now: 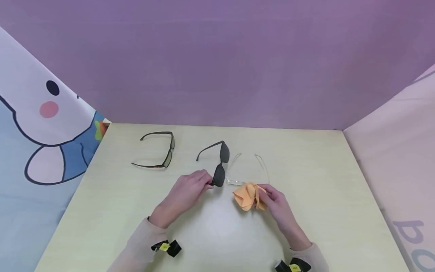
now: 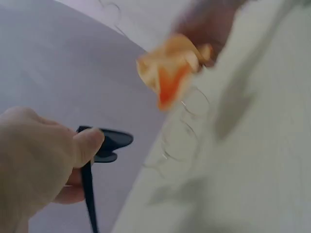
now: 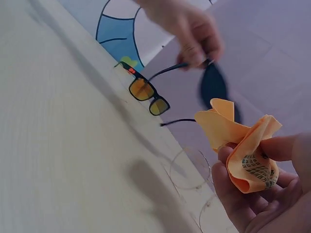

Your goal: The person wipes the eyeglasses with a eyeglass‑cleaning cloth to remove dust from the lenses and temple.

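Note:
My left hand (image 1: 190, 189) pinches the near corner of a pair of black sunglasses (image 1: 220, 163), lifted a little above the table; in the left wrist view the thumb (image 2: 87, 143) presses on the frame (image 2: 109, 141). My right hand (image 1: 273, 200) grips a crumpled orange cloth (image 1: 247, 195), also seen in the right wrist view as the cloth (image 3: 243, 141) bunched in the fingers. A clear-framed pair of glasses (image 1: 248, 170) lies on the table just behind the cloth, between the two hands.
A third pair of glasses (image 1: 159, 151) with dark frame and tinted lenses lies at the back left of the pale table (image 1: 323, 211). Purple wall behind, printed panels on both sides.

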`<control>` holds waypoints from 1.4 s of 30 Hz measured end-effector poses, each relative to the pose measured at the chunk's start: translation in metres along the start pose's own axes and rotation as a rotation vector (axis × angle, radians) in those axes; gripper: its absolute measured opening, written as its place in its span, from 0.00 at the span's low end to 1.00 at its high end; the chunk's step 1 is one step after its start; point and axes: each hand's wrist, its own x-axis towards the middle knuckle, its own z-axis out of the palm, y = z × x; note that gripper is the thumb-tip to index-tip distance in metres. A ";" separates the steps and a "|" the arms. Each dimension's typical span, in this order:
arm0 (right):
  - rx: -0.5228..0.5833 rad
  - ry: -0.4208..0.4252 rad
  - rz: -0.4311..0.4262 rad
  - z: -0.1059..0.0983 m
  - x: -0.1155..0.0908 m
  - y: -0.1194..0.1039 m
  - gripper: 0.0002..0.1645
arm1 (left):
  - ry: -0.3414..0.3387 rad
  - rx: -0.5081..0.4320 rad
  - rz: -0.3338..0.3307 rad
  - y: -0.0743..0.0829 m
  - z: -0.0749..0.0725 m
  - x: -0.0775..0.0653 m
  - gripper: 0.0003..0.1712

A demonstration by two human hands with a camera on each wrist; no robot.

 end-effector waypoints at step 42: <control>0.082 0.062 0.050 -0.010 -0.006 0.019 0.20 | -0.337 0.384 0.011 0.013 0.069 0.022 0.23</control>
